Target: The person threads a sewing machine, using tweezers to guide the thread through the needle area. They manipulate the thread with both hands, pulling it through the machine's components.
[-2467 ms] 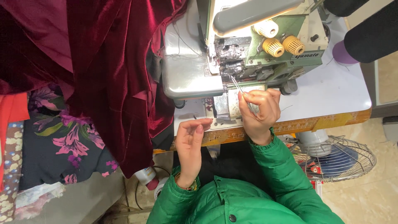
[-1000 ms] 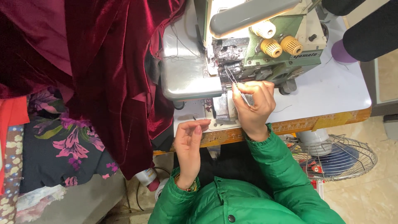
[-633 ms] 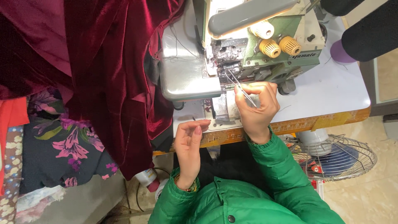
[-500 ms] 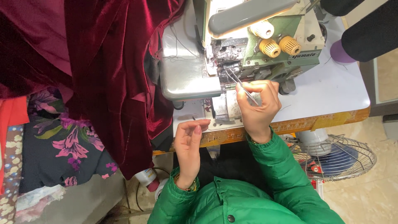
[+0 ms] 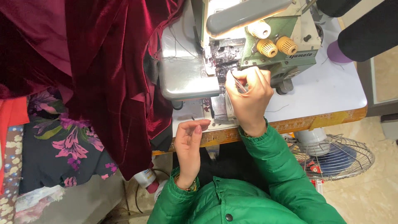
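Observation:
My right hand (image 5: 250, 96) pinches thin metal tweezers (image 5: 236, 81), their tips pointing into the dark looper area of the grey-green overlock sewing machine (image 5: 232, 45). My left hand (image 5: 189, 140) hovers at the front edge of the white table (image 5: 327, 89), thumb and forefinger closed as if pinching a fine thread, which I cannot make out clearly. Both arms wear green padded sleeves. Two yellow tension knobs (image 5: 277, 46) sit on the machine just right of my right hand.
Dark red velvet cloth (image 5: 103, 70) hangs over the table's left side, with floral fabric (image 5: 62, 145) below it. A wire-cage fan (image 5: 336, 159) stands on the floor at the right. A dark sleeve of another person (image 5: 365, 29) is at top right.
My right hand has moved up from the table's edge toward the machine, bringing the tweezers to its open front. My left hand dropped slightly and stayed pinched.

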